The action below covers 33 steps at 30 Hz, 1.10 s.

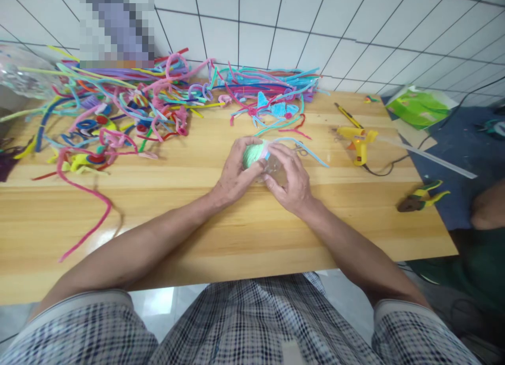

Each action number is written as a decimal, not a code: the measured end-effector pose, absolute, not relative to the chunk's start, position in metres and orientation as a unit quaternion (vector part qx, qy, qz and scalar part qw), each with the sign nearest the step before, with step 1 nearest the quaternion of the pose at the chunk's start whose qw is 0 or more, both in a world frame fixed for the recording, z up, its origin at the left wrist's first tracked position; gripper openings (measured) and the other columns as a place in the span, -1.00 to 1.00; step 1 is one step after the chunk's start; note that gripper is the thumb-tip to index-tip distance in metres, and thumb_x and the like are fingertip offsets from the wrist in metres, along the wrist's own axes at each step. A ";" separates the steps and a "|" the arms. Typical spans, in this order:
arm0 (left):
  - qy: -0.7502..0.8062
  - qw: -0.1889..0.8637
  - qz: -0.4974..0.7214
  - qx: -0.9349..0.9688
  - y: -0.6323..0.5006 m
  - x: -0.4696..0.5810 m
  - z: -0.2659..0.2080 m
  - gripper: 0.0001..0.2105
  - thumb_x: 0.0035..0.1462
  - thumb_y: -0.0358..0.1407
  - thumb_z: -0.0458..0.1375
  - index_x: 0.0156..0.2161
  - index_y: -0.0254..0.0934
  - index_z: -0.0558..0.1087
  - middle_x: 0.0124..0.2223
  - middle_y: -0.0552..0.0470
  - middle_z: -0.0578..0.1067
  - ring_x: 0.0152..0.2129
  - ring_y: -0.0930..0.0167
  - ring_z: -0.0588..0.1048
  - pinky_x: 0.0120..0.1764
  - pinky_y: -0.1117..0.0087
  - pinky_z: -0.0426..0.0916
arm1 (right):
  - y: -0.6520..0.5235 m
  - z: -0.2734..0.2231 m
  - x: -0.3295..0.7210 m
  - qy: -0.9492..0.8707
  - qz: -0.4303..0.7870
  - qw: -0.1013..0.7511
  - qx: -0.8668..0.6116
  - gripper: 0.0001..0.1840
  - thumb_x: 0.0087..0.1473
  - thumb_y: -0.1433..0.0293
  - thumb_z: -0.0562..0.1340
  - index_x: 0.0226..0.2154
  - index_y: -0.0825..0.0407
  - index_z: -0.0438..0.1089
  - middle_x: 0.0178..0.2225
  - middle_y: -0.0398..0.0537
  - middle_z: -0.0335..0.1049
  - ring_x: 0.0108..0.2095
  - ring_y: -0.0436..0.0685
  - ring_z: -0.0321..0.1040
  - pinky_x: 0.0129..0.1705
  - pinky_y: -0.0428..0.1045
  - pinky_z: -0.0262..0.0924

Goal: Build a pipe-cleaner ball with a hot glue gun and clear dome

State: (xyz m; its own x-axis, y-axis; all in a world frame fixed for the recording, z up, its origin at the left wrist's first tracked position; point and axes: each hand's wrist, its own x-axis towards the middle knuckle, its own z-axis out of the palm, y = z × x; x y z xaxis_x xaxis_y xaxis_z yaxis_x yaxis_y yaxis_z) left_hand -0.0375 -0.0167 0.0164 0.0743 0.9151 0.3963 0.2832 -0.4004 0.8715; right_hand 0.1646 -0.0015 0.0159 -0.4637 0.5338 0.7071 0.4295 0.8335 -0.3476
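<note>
Above the middle of the table, my left hand (236, 175) curls around a clear plastic piece, perhaps a bottle, wrapped in mint-green pipe cleaner (251, 155). Its thumb presses on the near side of the winding. My right hand (290, 178) holds the other end, fingertips on a pink and light blue band beside the green. Bare clear plastic shows between the two hands. Just beyond my right hand lie a light blue pipe cleaner (315, 157) and small scissors (302, 150), partly hidden. My fingers cover much of the piece.
Tangled pipe cleaners (130, 107) cover the back left, with blue and pink bundles (272, 83) along the wall. On the right lie a utility knife (347, 115), a yellow glue gun (358, 141) with its cord, and pliers (422, 196). Another person's arm (489, 206) is at the right edge.
</note>
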 end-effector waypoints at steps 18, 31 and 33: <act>0.452 0.318 0.529 0.644 -0.015 -0.034 0.012 -0.64 0.32 -0.20 0.19 0.17 -0.15 0.36 0.20 -0.12 0.52 0.21 0.16 0.49 0.30 0.06 0.44 | 0.001 0.009 0.163 -0.855 0.058 0.430 -0.284 -0.38 0.35 0.26 0.33 0.39 -0.14 0.26 0.35 0.20 0.46 0.38 0.44 0.42 0.37 0.48 0.39; 0.456 0.306 0.516 0.658 -0.015 -0.036 0.012 -0.63 0.36 -0.16 0.17 0.21 -0.17 0.37 0.18 -0.09 0.50 0.16 0.20 0.50 0.27 0.15 0.45 | 0.000 0.007 0.157 -0.846 0.064 0.440 -0.295 -0.36 0.31 0.27 0.36 0.36 -0.12 0.25 0.36 0.21 0.42 0.39 0.45 0.39 0.37 0.49 0.37; 0.454 0.304 0.517 0.659 -0.014 -0.037 0.011 -0.63 0.38 -0.16 0.17 0.21 -0.17 0.36 0.19 -0.10 0.50 0.18 0.20 0.50 0.29 0.13 0.44 | 0.000 0.006 0.157 -0.844 0.072 0.439 -0.300 -0.36 0.29 0.28 0.35 0.35 -0.13 0.25 0.36 0.20 0.42 0.38 0.46 0.39 0.37 0.49 0.36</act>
State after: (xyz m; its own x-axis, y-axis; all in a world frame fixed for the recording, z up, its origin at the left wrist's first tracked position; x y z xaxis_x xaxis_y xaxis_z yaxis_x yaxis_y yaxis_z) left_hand -0.0365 -0.0141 0.0111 0.0549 0.9126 0.4052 0.2838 -0.4034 0.8699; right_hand 0.1568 0.0001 0.0060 -0.4336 0.5700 0.6979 0.4438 0.8092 -0.3851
